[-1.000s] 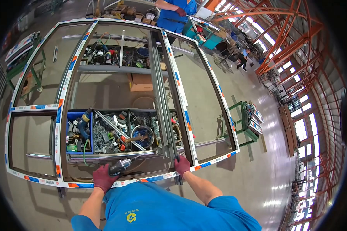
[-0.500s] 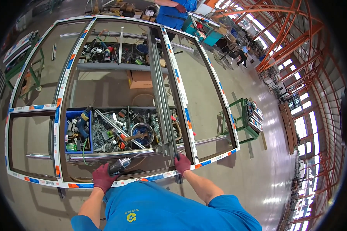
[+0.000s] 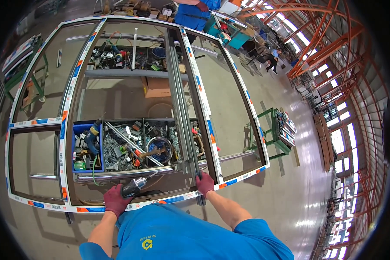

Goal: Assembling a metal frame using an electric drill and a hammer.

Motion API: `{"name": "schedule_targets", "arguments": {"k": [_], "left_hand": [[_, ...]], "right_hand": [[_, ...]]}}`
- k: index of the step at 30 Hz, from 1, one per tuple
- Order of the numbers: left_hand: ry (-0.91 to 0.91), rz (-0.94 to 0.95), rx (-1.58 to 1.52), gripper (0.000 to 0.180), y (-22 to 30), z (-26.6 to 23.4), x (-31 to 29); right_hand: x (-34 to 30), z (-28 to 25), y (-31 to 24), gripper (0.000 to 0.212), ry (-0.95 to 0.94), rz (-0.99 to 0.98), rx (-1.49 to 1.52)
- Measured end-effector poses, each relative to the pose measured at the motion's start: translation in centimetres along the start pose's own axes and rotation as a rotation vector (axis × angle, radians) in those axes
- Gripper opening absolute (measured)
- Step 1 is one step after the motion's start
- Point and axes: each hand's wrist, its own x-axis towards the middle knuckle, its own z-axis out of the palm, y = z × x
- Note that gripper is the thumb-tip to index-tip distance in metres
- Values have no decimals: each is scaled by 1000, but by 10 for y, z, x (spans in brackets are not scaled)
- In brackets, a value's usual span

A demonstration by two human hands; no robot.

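Observation:
A large window frame (image 3: 205, 115), dark with white, blue and orange protective tape, lies flat before me. My left hand (image 3: 116, 200), in a maroon glove, is wrapped round a black-and-silver power screwdriver (image 3: 134, 186) at the near rail; its thin bit points right and away. My right hand (image 3: 205, 184), gloved alike, is closed at the near rail beside the long grey metal bars (image 3: 180, 104). A small dark piece shows at its fingers, but what it grips is mostly hidden. The bars run beneath the frame and stick out past its near edge.
Through the frame show a blue bin (image 3: 88, 167) with a yellow-and-blue drill (image 3: 91, 139), trays of loose hardware (image 3: 117, 149), and a hammer (image 3: 154, 152) over a round bowl. A green stand (image 3: 275, 132) is at right, another (image 3: 13, 82) at left. A co-worker (image 3: 190, 17) stands across the frame.

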Motion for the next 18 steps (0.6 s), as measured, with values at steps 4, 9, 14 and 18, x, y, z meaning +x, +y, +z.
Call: {"name": "schedule_targets", "arguments": {"k": [4, 9, 14, 18], "left_hand": [[-2, 1, 0, 65, 2, -1, 0], [-5, -6, 3, 65, 2, -2, -1], [-10, -12, 16, 64, 3, -3, 0], [-8, -4, 3, 65, 0, 0, 0]], "right_hand": [[-2, 0, 0, 29, 9, 5, 7], [-2, -1, -1, 30, 7, 3, 11], [1, 5, 4, 31, 32, -10, 14], [1, 5, 4, 31, 8, 0, -11]]}}
